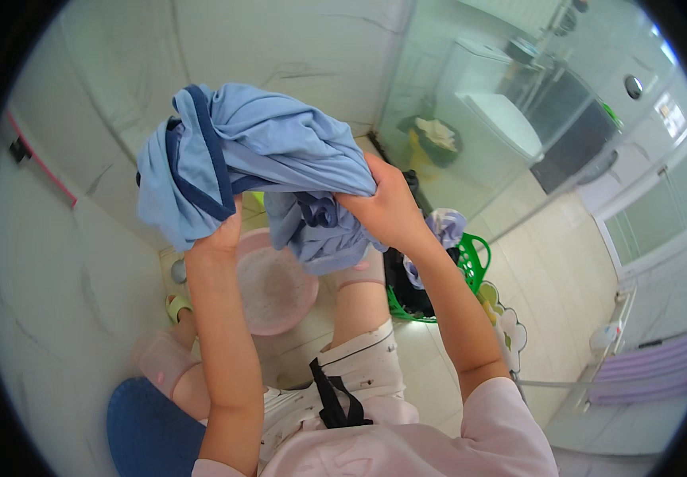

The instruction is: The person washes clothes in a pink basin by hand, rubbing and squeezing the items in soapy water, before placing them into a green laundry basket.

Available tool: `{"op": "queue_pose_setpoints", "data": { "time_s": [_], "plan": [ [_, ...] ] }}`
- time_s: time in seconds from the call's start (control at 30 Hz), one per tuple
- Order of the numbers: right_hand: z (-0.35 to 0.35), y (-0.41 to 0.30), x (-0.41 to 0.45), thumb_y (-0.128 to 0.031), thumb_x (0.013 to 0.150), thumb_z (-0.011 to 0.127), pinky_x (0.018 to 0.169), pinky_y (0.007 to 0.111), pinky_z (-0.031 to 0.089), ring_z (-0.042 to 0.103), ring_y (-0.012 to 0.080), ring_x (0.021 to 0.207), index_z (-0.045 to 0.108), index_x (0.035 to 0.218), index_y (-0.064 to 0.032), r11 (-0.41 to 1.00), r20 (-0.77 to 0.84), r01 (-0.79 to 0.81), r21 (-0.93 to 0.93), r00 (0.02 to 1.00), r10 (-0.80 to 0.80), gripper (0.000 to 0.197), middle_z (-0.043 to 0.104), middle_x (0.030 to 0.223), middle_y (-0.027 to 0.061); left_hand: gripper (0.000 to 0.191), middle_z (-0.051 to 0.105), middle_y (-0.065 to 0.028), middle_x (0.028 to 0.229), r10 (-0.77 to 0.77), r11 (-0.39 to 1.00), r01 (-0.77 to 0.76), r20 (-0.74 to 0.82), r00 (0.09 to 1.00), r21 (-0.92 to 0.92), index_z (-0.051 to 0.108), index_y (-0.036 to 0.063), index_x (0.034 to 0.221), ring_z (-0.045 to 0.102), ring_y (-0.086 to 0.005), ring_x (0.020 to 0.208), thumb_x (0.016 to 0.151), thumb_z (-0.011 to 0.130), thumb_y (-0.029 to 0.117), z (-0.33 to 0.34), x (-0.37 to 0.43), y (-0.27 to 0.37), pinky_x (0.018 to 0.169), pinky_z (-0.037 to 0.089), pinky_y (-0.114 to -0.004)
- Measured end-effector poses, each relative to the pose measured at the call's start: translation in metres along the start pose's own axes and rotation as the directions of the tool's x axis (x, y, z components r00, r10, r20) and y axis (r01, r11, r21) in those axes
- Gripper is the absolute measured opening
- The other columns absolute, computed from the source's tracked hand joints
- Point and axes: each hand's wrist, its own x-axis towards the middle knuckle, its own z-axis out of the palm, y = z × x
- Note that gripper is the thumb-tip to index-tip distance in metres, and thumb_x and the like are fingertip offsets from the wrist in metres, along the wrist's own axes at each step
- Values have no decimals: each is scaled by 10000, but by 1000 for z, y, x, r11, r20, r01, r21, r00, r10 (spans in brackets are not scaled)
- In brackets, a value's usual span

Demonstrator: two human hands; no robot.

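Observation:
A light blue garment (296, 134) with dark navy trim is bunched and stretched between my hands, held up in front of me. At its left end my left hand (225, 231) grips it from below, with most of the fingers hidden by the fabric. My right hand (386, 206) is closed around the gathered right part, and a loose crumpled portion hangs down between the two hands. Below the garment a pink basin (315, 292) on the tiled floor holds cloudy, sudsy water. The hanging cloth and my left arm cover parts of the basin.
Right of my leg stands a green plastic basket (473, 262) with dark and purple-patterned clothes. A flower-shaped mat (513, 331) lies beyond it. Behind a glass partition (427, 119) are a toilet (498, 122) and a lined waste bin (439, 143). Something blue (147, 432) is beside my left leg.

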Motion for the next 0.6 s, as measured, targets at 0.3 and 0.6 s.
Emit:
{"op": "queue_pose_setpoints", "data": {
  "time_s": [0.3,0.6],
  "plan": [
    [123,62,34,-117,786,692,792,286,512,644,142,856,676,1066,31,811,494,-523,262,795,353,318,697,949,66,388,562,-44,1186,204,771,349,-725,658,533,474,112,1353,567,-207,1051,985,522,224,-151,-135,79,903,472,-378],
    [200,153,14,-208,924,505,750,358,599,704,209,759,664,1005,2,71,823,-953,294,290,489,275,726,921,103,471,597,-180,1188,-313,692,721,-881,355,45,530,14,1255,613,-336,1041,978,502,394,-187,-215,69,893,535,-498]
  ]
}}
